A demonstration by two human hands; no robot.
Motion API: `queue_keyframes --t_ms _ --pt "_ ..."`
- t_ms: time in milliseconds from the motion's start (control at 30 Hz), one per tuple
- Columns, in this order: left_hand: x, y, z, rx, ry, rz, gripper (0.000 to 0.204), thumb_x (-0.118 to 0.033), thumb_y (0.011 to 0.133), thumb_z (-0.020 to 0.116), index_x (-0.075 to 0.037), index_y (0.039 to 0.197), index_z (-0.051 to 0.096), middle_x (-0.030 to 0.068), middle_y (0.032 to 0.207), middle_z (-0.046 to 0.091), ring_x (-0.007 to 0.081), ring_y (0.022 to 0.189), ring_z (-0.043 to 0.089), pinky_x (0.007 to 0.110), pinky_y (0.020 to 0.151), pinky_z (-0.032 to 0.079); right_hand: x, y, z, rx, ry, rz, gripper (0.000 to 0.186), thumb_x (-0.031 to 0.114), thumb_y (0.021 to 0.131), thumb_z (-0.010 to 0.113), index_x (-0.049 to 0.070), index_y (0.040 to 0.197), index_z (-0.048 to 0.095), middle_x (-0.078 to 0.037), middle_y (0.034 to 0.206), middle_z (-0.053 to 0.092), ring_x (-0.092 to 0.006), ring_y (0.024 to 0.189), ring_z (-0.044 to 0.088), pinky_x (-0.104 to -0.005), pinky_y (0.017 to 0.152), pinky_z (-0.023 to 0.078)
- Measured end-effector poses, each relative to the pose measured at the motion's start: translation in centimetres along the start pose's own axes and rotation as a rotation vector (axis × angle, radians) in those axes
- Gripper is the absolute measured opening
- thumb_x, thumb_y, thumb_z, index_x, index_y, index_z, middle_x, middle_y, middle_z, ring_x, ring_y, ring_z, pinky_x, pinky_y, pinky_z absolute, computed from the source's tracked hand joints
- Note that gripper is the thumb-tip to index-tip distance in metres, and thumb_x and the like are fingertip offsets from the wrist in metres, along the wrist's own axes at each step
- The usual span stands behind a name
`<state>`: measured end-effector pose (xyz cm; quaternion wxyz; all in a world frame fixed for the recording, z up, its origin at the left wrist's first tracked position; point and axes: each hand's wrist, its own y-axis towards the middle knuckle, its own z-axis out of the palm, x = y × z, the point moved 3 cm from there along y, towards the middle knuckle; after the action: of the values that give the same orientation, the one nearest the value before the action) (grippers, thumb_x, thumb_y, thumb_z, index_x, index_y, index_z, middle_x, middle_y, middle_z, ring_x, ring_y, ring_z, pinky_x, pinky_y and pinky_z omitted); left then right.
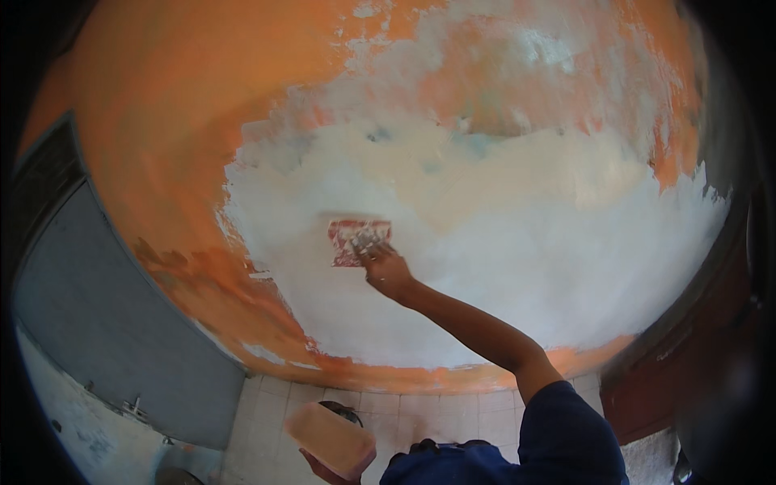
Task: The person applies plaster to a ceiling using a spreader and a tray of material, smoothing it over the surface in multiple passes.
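Observation:
My right hand point(390, 273) is stretched out to the wall, its fingers closed on a red putty spreader point(343, 249) smeared with white. The flat, rectangular spreader lies against the white-coated part of the wall point(517, 283). Low in the picture, my left hand point(319, 467) grips a pale orange rectangular board point(333, 436) from below. Most of that hand's fingers are hidden under the board.
Orange paint point(170, 105) surrounds the white and cream patches. A grey door point(121, 299) with a bolt stands to the left, a dark red panel point(655, 388) to the right. Below are pale floor tiles point(461, 408) and a dark round container point(343, 411) partly behind the board.

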<state>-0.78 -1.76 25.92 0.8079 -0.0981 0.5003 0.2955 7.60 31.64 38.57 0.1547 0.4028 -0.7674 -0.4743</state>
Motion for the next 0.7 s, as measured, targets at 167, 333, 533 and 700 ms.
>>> queue_keyframes --t_ms 167,333,533,700 --pt "2.4 -1.7 -3.6 0.164 -0.97 -0.333 0.078 -0.06 0.082 0.047 -0.015 0.141 0.025 0.0133 0.142 0.032 0.0385 0.128 0.032 0.062 0.099 0.028 -7.2 5.6 -9.0 -0.403 -0.175 0.141 0.056 -0.005 0.062 0.054 0.003 0.118 0.053 -0.022 0.107 0.058 -0.0367 0.094 0.056 -0.0412 0.083 0.048" --pt "4.0 -2.0 -4.8 -0.003 -0.764 -0.292 0.072 -0.057 0.085 0.041 -0.014 0.14 0.026 0.0131 0.14 0.033 0.0365 0.124 0.036 0.058 0.096 0.031 -10.9 6.2 -8.0 -0.259 -0.282 0.185 0.056 -0.004 0.066 0.051 0.002 0.122 0.05 -0.024 0.111 0.056 -0.0374 0.104 0.053 -0.0399 0.089 0.045" --pt "4.6 0.1 -3.8 -0.018 -0.411 -0.15 0.064 -0.054 0.092 0.018 -0.009 0.135 0.032 0.0123 0.125 0.047 0.0277 0.105 0.054 0.043 0.083 0.049 -4.0 -2.0 0.4 0.048 -0.085 0.052 0.057 -0.003 0.068 0.051 0.004 0.124 0.048 -0.021 0.117 0.054 -0.0352 0.106 0.053 -0.0415 0.092 0.044" --pt "4.7 -0.6 -6.4 0.257 -1.017 -0.212 0.072 -0.056 0.086 0.043 -0.014 0.141 0.025 0.0133 0.143 0.03 0.0376 0.128 0.031 0.06 0.101 0.025 -5.1 0.7 -6.5 -0.145 -0.021 0.167 0.058 -0.005 0.063 0.054 0.003 0.121 0.051 -0.02 0.108 0.059 -0.0338 0.1 0.056 -0.0401 0.084 0.048"
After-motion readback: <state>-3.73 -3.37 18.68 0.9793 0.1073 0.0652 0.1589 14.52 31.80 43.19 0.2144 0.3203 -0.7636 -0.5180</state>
